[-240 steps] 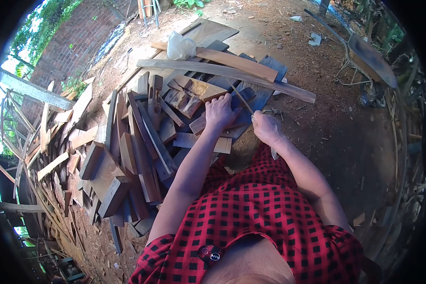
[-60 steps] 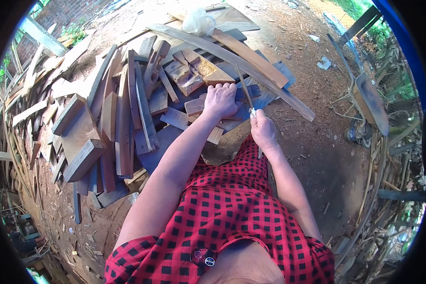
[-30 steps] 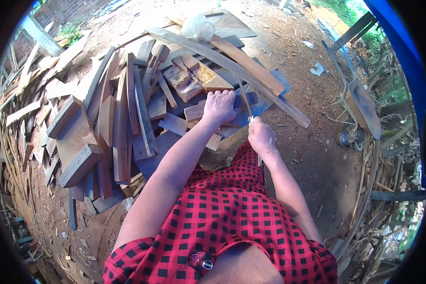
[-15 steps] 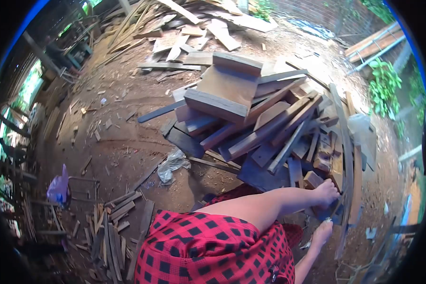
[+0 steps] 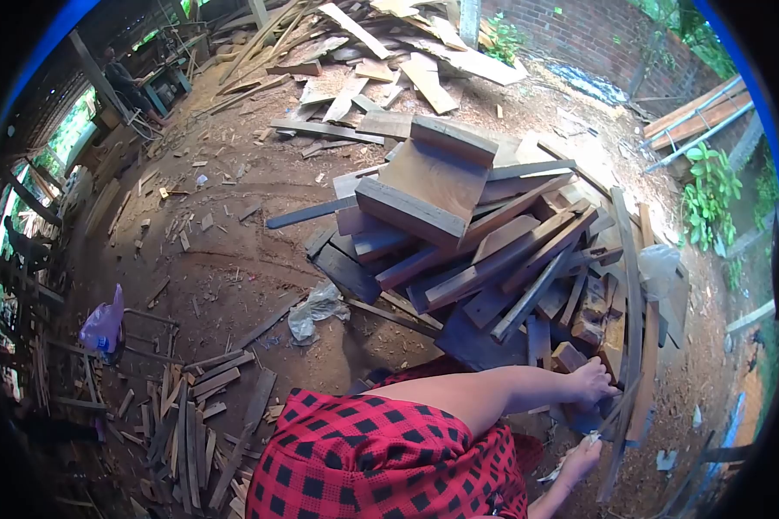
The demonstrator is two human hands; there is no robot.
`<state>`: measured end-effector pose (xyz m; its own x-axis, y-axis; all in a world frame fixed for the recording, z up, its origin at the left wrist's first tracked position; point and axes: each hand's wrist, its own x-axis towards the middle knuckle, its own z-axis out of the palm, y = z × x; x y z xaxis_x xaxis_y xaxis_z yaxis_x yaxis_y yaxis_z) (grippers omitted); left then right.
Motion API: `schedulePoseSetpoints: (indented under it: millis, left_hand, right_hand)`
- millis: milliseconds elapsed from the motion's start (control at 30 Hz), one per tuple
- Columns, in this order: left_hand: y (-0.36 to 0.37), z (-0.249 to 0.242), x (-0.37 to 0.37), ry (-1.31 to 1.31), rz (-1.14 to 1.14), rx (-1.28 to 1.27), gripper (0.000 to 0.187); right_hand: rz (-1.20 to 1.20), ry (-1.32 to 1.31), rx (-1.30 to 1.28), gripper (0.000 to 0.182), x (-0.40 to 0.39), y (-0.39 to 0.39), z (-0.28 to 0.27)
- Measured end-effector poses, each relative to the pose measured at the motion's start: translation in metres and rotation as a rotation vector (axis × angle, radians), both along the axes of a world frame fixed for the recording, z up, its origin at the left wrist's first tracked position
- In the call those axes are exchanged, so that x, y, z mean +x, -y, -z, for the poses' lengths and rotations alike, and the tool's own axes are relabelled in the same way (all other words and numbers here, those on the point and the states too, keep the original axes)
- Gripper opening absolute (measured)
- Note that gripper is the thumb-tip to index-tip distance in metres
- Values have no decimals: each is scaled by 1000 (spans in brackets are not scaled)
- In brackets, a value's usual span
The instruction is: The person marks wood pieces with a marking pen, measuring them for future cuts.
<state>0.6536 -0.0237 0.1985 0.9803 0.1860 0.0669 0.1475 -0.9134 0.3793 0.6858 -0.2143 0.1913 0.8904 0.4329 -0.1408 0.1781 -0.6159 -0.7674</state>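
Note:
My left arm stretches across to the right over the lower edge of a pile of wood offcuts. At its end, my left hand is bent with curled fingers, close beside a short wood block. What lies under those fingers is hidden. Just below it, my right hand is closed, and a small pale bit shows at its fingertips. A thin whitish piece pokes out on its left side, too small to name. Long narrow boards lie right of both hands.
A crumpled clear plastic bag lies on the dirt floor. Thin wood strips are heaped at lower left, near a purple bag. Slabs are stacked at the back. Another person is at the far left beside a machine.
The view has tilted, so the scene sits lower in the frame. My right hand has drawn slightly away from my left, which stays by the same block. The other person now shows more clearly.

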Motion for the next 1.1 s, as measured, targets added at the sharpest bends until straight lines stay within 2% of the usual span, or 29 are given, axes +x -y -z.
schedulePoseSetpoints:
  millis: [200,367,433,567,633,833,900,1000,1100]
  left_hand:
    - [5,4,-1,137,-49,-102,47]
    - [6,0,0,83,-64,-86,48]
    - [7,3,4,86,-79,-69,47]
    - [6,6,10,82,-130,-88,44]
    - [8,6,9,99,-137,-74,43]
    - [9,8,12,100,-158,-114,39]
    - [8,9,12,115,-169,-129,29]
    - [9,32,27,185,-199,-80,21]
    - [10,31,27,179,-214,-92,18]
  right_hand:
    - [0,-16,-6,13,8,8,14]
    - [5,-28,-37,12,9,12,14]
    - [-5,39,58,11,10,13,21]
    - [2,-1,51,12,11,16,15]
    - [49,-3,149,12,6,15,9]
    - [53,-14,147,12,2,16,3]
    - [38,-7,139,12,1,18,3]
    - [-3,-13,141,15,0,14,3]
    - [-15,-12,148,18,0,15,-2]
